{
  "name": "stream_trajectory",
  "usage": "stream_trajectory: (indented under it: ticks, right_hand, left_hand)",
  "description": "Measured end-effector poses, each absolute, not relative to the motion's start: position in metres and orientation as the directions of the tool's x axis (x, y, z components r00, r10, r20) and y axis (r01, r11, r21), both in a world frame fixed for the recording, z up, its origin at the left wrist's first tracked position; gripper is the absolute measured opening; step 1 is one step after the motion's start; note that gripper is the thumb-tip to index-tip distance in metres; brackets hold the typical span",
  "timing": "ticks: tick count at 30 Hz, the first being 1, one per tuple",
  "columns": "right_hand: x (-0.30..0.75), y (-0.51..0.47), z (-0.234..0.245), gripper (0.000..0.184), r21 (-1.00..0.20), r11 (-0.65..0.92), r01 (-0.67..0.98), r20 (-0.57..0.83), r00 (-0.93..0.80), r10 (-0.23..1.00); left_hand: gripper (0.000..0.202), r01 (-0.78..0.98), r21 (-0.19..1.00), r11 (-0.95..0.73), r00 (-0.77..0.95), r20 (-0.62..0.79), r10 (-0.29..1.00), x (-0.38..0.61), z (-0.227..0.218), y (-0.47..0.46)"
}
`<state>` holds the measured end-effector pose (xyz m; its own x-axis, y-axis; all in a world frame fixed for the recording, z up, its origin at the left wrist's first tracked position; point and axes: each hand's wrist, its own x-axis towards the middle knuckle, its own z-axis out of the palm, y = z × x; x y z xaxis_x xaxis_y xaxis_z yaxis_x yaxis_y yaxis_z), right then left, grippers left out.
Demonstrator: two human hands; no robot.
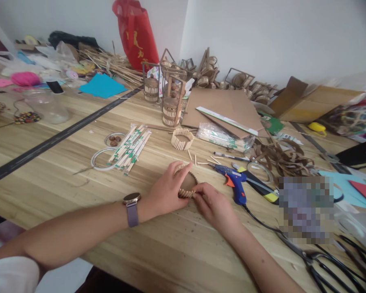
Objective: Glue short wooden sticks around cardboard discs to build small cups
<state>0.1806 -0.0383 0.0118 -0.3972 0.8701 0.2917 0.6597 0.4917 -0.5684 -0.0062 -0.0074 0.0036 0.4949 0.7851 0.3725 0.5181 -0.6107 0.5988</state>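
Observation:
A small ring of short wooden sticks (186, 193) with a brown base rests on the table. My left hand (165, 188), with a watch on the wrist, is closed round its left side. The fingers of my right hand (212, 200) pinch its right edge; their tips are partly hidden. Just beyond stands a second, paler stick ring (182, 139). Several loose short sticks (195, 159) lie between it and a blue glue gun (235, 181), which is right of my hands with its nozzle pointing left.
Wrapped chopsticks (130, 148) and tape rolls (101, 159) lie to the left. Black scissors (311, 256) are at the lower right, near brown strips (283, 156). Behind are cardboard (222, 103), finished stick baskets (171, 112) and a red bag (137, 38).

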Motion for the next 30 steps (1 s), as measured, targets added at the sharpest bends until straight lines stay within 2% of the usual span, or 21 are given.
stream_trajectory:
  ticks: [14,19,21,23,25,30]
  right_hand:
    - [0.180,-0.041,0.013,0.014,-0.570,0.468,0.675,0.268,-0.385,0.883]
    - [0.185,-0.043,0.023,0.024,-0.534,0.493,0.687,0.322,-0.373,0.870]
    - [0.195,-0.042,0.031,0.022,-0.496,0.475,0.727,0.357,-0.328,0.875]
    - [0.209,-0.040,0.038,0.020,-0.448,0.419,0.790,0.396,-0.244,0.885]
    - [0.228,-0.038,0.039,0.024,-0.415,0.294,0.861,0.416,-0.108,0.903]
    - [0.265,-0.035,0.026,0.043,-0.298,-0.043,0.953,0.328,0.145,0.934]
  left_hand:
    - [0.093,0.521,0.608,-0.599,0.490,0.362,0.793,-0.008,0.004,-0.007]
    - [0.091,0.539,0.597,-0.594,0.482,0.360,0.799,-0.011,0.004,-0.005]
    - [0.090,0.555,0.590,-0.587,0.475,0.355,0.806,-0.013,0.005,-0.004]
    - [0.092,0.567,0.591,-0.574,0.464,0.346,0.815,-0.015,0.006,-0.003]
    - [0.098,0.571,0.601,-0.559,0.455,0.335,0.825,-0.016,0.006,-0.003]
    - [0.108,0.581,0.615,-0.534,0.431,0.324,0.842,-0.014,0.007,-0.004]
